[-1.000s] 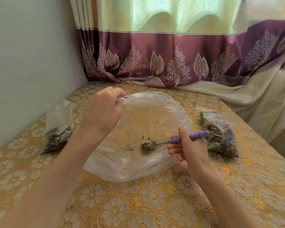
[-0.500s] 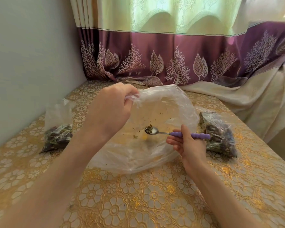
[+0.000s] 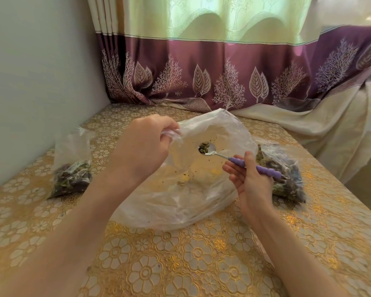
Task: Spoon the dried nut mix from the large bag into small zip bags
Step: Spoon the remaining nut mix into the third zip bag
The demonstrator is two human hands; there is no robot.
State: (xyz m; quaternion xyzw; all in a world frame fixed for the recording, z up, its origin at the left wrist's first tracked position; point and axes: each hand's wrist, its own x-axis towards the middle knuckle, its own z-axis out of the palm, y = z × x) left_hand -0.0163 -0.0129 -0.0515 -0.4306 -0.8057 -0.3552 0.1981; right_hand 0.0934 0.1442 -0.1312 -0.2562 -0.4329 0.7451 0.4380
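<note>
Pinching the purple handle of a spoon (image 3: 234,159) between thumb and curled fingers, the right hand (image 3: 252,183) holds it raised, the metal bowl pointing away from the palm toward the other hand and carrying a small heap of greenish nut mix (image 3: 204,147). The bowl sits inside the mouth of the large bag (image 3: 201,200), a clear, crumpled plastic sack lying on the table just beyond and below the right hand's fingers. Only scattered crumbs and a few bits of mix show in the bag's bottom, below the spoon. The left hand (image 3: 144,151) is closed in a fist around the bag's upper rim, on the far side of the spoon from the right hand, lifting that edge so the opening gapes toward the person. Just behind the right hand, on its outer side and partly hidden by it and the spoon handle, lies a small zip bag (image 3: 287,174) packed with dark mix. Well out past the left hand, on its outer side near the wall (image 3: 41,61), rests another small bag (image 3: 72,172) with dark mix in its lower part. All of this lies on a gold flowered tablecloth (image 3: 180,264), with a purple and green curtain (image 3: 201,71) hanging beyond both hands.
</note>
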